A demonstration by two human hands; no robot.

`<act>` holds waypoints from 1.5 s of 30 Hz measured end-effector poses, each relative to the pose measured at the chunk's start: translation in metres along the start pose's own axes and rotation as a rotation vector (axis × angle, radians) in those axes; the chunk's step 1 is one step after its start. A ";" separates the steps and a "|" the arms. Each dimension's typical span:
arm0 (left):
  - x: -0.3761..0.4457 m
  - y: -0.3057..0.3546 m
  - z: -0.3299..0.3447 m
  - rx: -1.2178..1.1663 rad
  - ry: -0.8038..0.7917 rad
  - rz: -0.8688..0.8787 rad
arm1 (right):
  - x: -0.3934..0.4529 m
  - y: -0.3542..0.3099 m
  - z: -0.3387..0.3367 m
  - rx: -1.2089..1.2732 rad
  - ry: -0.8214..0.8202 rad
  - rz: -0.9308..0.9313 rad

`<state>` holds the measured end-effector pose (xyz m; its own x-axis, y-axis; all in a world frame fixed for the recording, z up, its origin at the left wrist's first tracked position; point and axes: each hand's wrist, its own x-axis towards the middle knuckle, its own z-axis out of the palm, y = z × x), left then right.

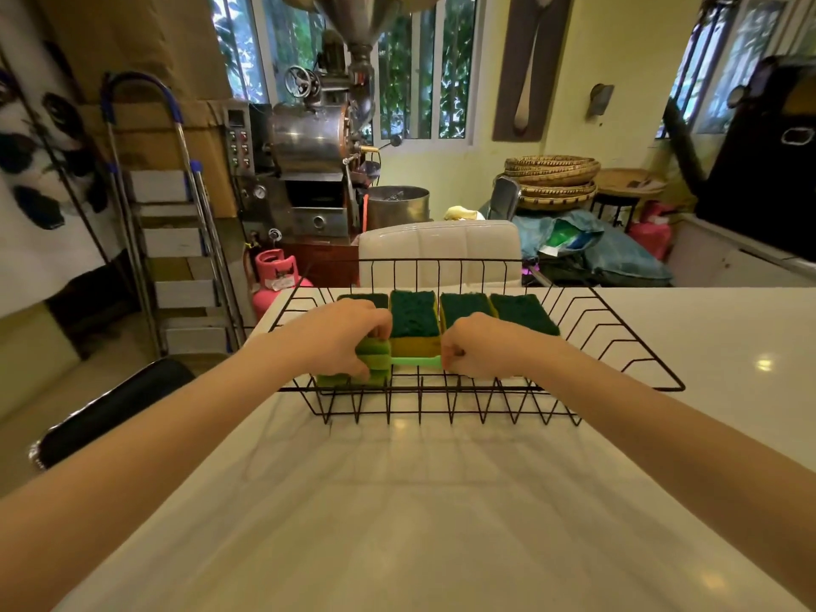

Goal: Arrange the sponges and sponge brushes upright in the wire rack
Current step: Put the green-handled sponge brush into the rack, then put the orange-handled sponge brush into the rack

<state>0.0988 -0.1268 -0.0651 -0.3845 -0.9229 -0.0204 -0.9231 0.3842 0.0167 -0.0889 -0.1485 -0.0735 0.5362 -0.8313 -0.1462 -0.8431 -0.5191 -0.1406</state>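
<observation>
A black wire rack [618, 346] stands on the white counter. Several dark-green and yellow sponges [414, 320] stand upright in a row along its back. A light-green sponge brush [375, 362] lies sideways in the front of the rack, its handle [415, 361] pointing right. My left hand [340, 335] grips the brush's spongy head. My right hand [481, 346] pinches the end of the handle. The leftmost sponge is partly hidden behind my left hand.
The white counter [441, 501] stretches toward me and to the right of the rack. A white chair back [441, 249] rises just behind the counter's far edge. A black stool seat [110, 408] sits at the lower left, off the counter.
</observation>
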 end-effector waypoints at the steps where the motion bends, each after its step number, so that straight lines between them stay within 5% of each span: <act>1: 0.001 0.001 0.001 0.003 0.001 -0.005 | 0.001 0.001 0.001 0.005 -0.012 0.007; 14: -0.014 0.000 0.001 -0.159 -0.002 -0.059 | -0.014 0.003 -0.008 0.068 -0.067 -0.052; 29: -0.121 0.036 -0.018 -0.392 0.284 0.014 | -0.120 -0.071 0.006 0.201 0.222 -0.369; 34: -0.170 0.049 -0.010 -0.592 -0.075 0.081 | -0.153 -0.084 0.034 0.276 -0.024 -0.375; 38: -0.186 0.037 0.014 -0.487 -0.463 0.005 | -0.168 -0.091 0.048 0.187 -0.139 -0.391; 45: -0.192 0.044 0.030 -0.356 -0.453 -0.062 | -0.172 -0.095 0.058 0.121 -0.177 -0.425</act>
<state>0.1322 0.0683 -0.0902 -0.3668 -0.8103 -0.4570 -0.9149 0.2251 0.3351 -0.0985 0.0559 -0.0919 0.8401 -0.4985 -0.2139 -0.5425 -0.7701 -0.3357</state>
